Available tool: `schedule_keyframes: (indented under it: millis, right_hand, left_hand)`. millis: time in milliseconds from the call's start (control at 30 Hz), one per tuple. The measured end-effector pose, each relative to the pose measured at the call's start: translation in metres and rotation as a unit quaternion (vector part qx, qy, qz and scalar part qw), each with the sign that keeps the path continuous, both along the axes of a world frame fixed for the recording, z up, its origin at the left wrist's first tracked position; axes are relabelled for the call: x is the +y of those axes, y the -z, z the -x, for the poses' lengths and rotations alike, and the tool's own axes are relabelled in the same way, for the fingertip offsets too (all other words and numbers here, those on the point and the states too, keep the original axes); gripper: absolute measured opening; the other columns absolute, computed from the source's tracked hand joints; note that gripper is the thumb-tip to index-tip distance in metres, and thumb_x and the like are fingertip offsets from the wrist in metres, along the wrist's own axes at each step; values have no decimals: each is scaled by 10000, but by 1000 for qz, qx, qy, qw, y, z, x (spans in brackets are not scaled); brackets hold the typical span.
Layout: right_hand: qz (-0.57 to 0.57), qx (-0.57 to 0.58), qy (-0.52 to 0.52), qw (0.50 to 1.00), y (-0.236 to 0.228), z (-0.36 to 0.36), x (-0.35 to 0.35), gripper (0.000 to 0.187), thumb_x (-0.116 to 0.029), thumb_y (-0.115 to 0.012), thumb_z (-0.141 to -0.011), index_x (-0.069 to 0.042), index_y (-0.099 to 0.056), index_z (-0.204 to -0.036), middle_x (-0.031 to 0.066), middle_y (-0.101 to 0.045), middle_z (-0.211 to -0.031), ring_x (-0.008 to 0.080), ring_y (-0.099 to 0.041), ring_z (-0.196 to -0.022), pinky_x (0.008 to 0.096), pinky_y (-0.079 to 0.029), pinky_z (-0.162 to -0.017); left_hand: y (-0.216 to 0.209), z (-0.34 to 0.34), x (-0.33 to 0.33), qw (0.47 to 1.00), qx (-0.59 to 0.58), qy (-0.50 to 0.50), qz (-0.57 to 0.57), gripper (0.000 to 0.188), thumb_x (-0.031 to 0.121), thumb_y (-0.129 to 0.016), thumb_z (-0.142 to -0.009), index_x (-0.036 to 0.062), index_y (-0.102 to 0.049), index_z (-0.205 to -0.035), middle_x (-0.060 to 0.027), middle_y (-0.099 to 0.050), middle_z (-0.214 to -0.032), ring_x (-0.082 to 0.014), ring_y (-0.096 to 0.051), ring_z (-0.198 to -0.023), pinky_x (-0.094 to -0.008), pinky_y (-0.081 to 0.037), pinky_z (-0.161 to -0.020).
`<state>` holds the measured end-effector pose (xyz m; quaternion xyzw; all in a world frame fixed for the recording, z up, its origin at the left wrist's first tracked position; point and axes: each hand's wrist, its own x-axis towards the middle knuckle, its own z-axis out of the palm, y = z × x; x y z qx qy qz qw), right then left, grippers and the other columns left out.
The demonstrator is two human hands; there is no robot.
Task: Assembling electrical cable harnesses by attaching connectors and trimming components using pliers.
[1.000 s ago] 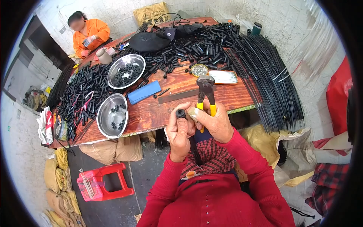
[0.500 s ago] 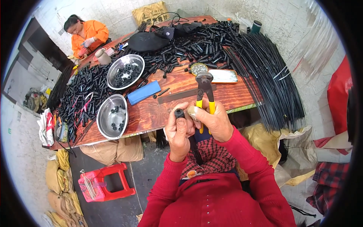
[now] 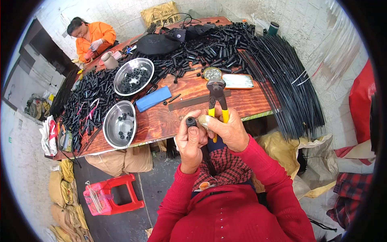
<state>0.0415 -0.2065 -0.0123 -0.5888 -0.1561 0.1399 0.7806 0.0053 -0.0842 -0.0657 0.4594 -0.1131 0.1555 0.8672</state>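
My left hand (image 3: 189, 146) is closed around a short black tube (image 3: 191, 121), its round, hollow end facing up between thumb and fingers. Beside it, my right hand (image 3: 229, 131) grips end-cutting pincers (image 3: 217, 97) by their yellow handles, the dark metal head pointing away over the table edge. Wrapped in pale tape, my right thumb reaches toward the tube; whether it touches the tube is hard to see. Part of the handles is hidden by my right fingers. Below my hands, a dark strip hangs over a checked cloth on my lap.
Beyond my hands stands a wooden table (image 3: 161, 121) with a heap of black tubes (image 3: 86, 99), two metal bowls (image 3: 108, 125) holding small black parts, a blue block (image 3: 153, 99) and a bundle of black rods (image 3: 286, 84). A red stool (image 3: 129, 207) is on the floor. Across the table sits a person in orange (image 3: 96, 34).
The pincers have shifted slightly left in my right hand, and my taped thumb has moved a little. My left hand keeps the tube in nearly the same place.
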Motion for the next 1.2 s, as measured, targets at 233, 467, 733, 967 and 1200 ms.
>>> schedule_keyframes:
  millis: [233,467,733,967,1200]
  right_hand:
    - [18,12,-14,1000,-3,-1,-2,163,-172,-633,-908,-10,-613,-917,21,-586,-707,78,-541,-606,233,-419,-525]
    - [47,12,-4,999,-4,1,-1,136,-151,-646,-893,-18,-618,-901,18,-591,-718,69,-549,-632,226,-424,-541]
    - [118,-117,45,985,-16,0,-6,127,-133,-645,-890,-23,-640,-953,5,-604,-752,69,-564,-628,239,-454,-561]
    - [231,-4,-163,959,-24,-16,-61,325,-316,-513,-995,-16,-592,-1091,35,-592,-793,65,-538,-610,209,-429,-550]
    - [311,-58,-261,912,-33,-20,-68,301,-182,-499,-997,21,-536,-1215,63,-621,-870,103,-601,-740,250,-520,-684]
  left_hand:
    - [-2,0,1,1000,0,7,0,486,352,-542,-992,-14,-478,-1305,18,-466,-674,-32,-401,-553,-193,-254,-483]
    - [0,-1,3,1000,0,8,-7,485,349,-551,-988,-5,-482,-1312,37,-462,-678,-22,-379,-543,-190,-249,-484]
    - [-1,-5,4,998,4,64,29,581,379,-555,-979,-34,-428,-1368,62,-383,-655,-18,-299,-519,-193,-224,-473]
    - [-2,-11,9,997,-23,72,19,630,398,-546,-975,-25,-365,-1405,45,-336,-638,-34,-265,-503,-201,-213,-451]
    - [-1,-10,8,997,-36,64,-21,599,418,-489,-999,-17,-392,-1400,50,-348,-632,-26,-273,-517,-198,-224,-467]
